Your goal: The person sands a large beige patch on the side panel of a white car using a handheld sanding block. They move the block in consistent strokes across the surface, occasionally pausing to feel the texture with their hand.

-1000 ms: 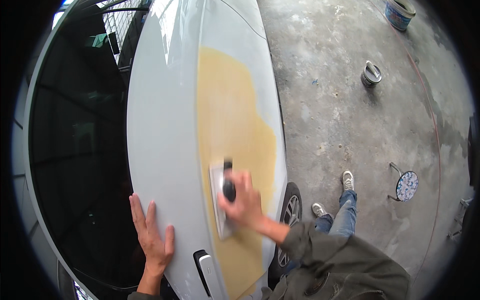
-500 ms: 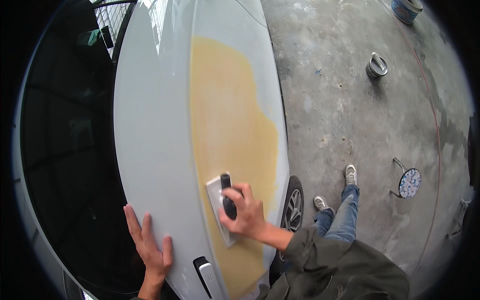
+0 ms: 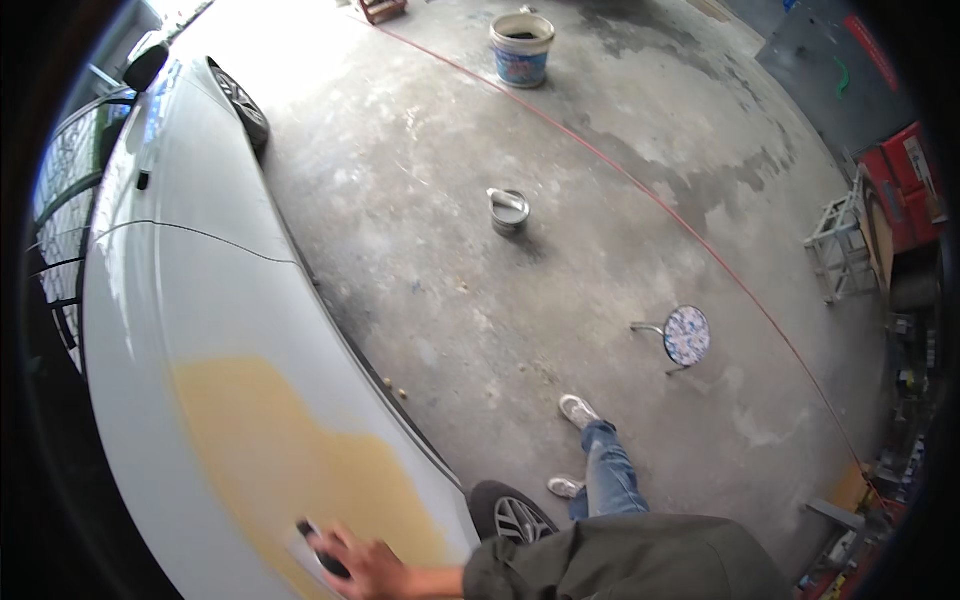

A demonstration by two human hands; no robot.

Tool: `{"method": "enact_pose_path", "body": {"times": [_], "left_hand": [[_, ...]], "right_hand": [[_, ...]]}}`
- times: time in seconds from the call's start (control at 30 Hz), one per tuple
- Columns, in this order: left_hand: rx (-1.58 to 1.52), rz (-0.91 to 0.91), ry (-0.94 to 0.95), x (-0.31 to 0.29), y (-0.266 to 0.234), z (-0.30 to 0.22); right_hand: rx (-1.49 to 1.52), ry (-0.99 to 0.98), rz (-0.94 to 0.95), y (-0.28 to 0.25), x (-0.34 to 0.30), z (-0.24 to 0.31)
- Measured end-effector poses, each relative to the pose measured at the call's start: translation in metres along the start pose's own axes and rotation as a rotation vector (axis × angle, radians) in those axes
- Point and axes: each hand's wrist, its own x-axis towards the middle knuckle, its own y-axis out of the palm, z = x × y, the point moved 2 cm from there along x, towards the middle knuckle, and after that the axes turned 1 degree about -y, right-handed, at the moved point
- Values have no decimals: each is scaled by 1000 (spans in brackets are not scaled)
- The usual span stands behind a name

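My right hand (image 3: 368,568) is closed around the black handle of a hand sanding block (image 3: 303,548) with a flat, pale base. The block rests on a yellow filler patch (image 3: 290,430) on the side of a silver-white car (image 3: 215,275). The patch has a wavy edge towards the car's outer side and a paler middle. Hand and block are slightly blurred, at the bottom of the view. My left hand is out of the frame.
A car wheel (image 3: 512,515) is close to my legs. On the concrete floor stand a round patterned stool (image 3: 687,336), an open can (image 3: 510,217) and a white-blue bucket (image 3: 522,66). A red hose (image 3: 640,185) crosses the floor. Metal racks (image 3: 838,245) and red boxes (image 3: 905,175) line the right.
My view has swung right and up, showing more floor and the car's front. My left hand, earlier flat on the panel, has left the frame. My right hand still grips the sanding block.
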Motion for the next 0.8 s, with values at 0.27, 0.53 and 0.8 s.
{"method": "enact_pose_path", "body": {"times": [0.27,0.53,0.8], "left_hand": [[32,54,-43,8,9,-10],[-199,30,-91,17,-3,0],[-103,69,-69,43,-11,1]], "right_hand": [[-47,132,78,5,-18,-22],[56,188,21,24,83,-50],[64,112,150,-20,-55,22]]}}
